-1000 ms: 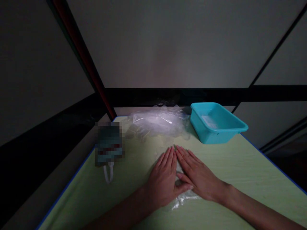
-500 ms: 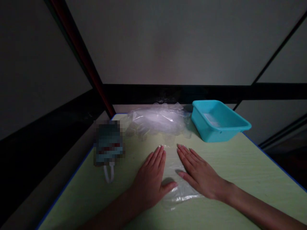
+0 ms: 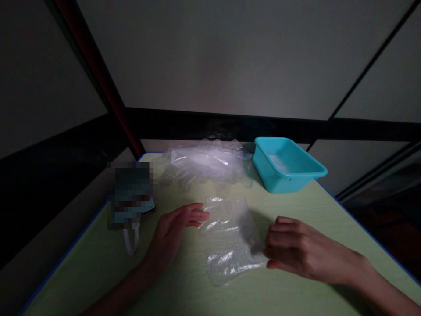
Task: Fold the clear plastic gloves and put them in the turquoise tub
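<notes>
A thin, clear plastic piece (image 3: 226, 228) lies spread on the table in front of me, wrinkled and shiny at its near end; whether it is a bag or a folded glove I cannot tell. Beside its upper left edge is my left hand (image 3: 174, 230), fingers stretched out and holding nothing. My right hand (image 3: 302, 248) hovers at the lower right edge with fingers curled in. Its fingertips are partly hidden, so a grip on the plastic's edge cannot be made out. Farther back lies a heap of clear plastic gloves (image 3: 207, 164).
A turquoise plastic basin (image 3: 286, 182) stands at the back right with something pale inside. On the left is a pixelated object, apparently a phone (image 3: 131, 197), with a white strap loop (image 3: 131, 241). The light-green table (image 3: 184, 285) has blue edging and meets a wall at the back.
Both hands, earlier flat on the plastic, have lifted and moved apart, uncovering it. My right hand has curled its fingers. The view has shifted slightly.
</notes>
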Action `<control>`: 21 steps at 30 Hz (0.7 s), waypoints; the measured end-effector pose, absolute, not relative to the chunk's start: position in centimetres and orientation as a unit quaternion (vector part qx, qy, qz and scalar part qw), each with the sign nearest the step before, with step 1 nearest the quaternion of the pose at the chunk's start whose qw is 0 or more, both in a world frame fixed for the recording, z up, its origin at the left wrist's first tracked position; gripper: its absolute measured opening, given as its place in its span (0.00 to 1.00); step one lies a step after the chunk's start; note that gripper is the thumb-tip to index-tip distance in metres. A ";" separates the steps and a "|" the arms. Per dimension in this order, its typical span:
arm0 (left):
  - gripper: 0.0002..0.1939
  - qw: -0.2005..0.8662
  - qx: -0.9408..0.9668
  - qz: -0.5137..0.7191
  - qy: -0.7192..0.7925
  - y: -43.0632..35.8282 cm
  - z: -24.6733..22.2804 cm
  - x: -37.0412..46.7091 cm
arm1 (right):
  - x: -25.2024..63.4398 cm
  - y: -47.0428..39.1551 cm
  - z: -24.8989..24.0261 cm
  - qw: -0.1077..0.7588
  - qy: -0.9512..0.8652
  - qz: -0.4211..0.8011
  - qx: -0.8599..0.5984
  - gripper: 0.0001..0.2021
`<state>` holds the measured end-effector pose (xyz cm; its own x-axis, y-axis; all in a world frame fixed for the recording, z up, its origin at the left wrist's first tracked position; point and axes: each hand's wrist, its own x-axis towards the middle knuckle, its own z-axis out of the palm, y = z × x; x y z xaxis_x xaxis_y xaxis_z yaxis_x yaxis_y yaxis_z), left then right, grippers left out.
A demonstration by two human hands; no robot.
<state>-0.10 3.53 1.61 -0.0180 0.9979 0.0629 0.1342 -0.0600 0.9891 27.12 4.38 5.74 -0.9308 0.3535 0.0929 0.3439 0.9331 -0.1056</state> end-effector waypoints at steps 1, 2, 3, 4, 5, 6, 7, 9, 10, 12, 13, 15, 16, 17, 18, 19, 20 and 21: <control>0.18 0.456 0.530 0.489 0.522 3.4 1.7 0.0 | 27.1 4.0 5.8 0.043 -0.984 0.023 -0.172 0.13; 0.17 0.466 0.523 0.488 0.521 3.3 1.7 0.1 | 27.1 3.8 5.8 0.031 -0.985 0.006 -0.170 0.13; 0.17 0.474 0.519 0.485 0.521 3.2 1.7 0.2 | 27.1 3.5 5.8 0.021 -0.985 -0.007 -0.169 0.12; 0.17 0.481 0.516 0.480 0.522 3.2 1.7 0.2 | 27.1 3.3 5.8 0.012 -0.985 -0.019 -0.171 0.12; 0.17 0.486 0.513 0.476 0.523 3.1 1.5 0.3 | 27.0 3.1 5.9 0.005 -0.985 -0.028 -0.172 0.11; 0.17 0.489 0.510 0.473 0.527 3.2 1.4 0.2 | 27.0 2.9 5.9 -0.002 -0.984 -0.036 -0.173 0.11; 0.17 0.492 0.507 0.468 0.531 3.2 1.3 0.2 | 27.0 2.8 6.0 -0.008 -0.984 -0.043 -0.174 0.11; 0.17 0.499 0.501 0.452 0.544 3.4 1.1 0.2 | 27.0 2.6 6.0 -0.016 -0.983 -0.054 -0.174 0.11; 0.16 0.501 0.497 0.445 0.551 3.5 1.0 0.2 | 27.0 2.6 6.0 -0.019 -0.983 -0.058 -0.174 0.11; 0.16 0.504 0.491 0.434 0.563 3.7 0.9 0.2 | 27.0 2.6 5.9 -0.022 -0.983 -0.061 -0.173 0.11; 0.17 0.503 0.487 0.432 0.568 3.7 0.9 0.2 | 27.0 2.6 5.8 -0.024 -0.983 -0.060 -0.173 0.11; 0.17 0.502 0.483 0.432 0.573 3.7 0.9 0.2 | 26.9 2.7 5.7 -0.028 -0.983 -0.057 -0.173 0.11; 0.17 0.502 0.483 0.431 0.574 3.7 0.9 0.2 | 26.9 2.8 5.7 -0.031 -0.983 -0.055 -0.173 0.11; 0.17 0.501 0.484 0.431 0.573 3.7 0.9 0.2 | 26.9 2.8 5.7 -0.035 -0.983 -0.054 -0.173 0.11; 0.17 0.503 0.485 0.429 0.572 3.7 0.9 0.2 | 26.8 2.9 5.7 -0.038 -0.983 -0.053 -0.172 0.11; 0.17 0.504 0.487 0.428 0.571 3.7 0.9 0.2 | 26.8 2.9 5.7 -0.040 -0.983 -0.055 -0.170 0.10; 0.17 0.505 0.487 0.426 0.571 3.7 0.8 0.2 | 26.7 2.9 5.7 -0.043 -0.983 -0.056 -0.169 0.10; 0.17 0.505 0.487 0.425 0.573 3.7 0.8 0.2 | 26.7 2.9 5.7 -0.044 -0.983 -0.059 -0.167 0.10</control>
<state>0.21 3.71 0.84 -0.0170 0.9862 -0.1644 0.1282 0.1652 0.9779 26.67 2.88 5.69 -0.9400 0.3344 -0.0673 0.3239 0.9370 0.1309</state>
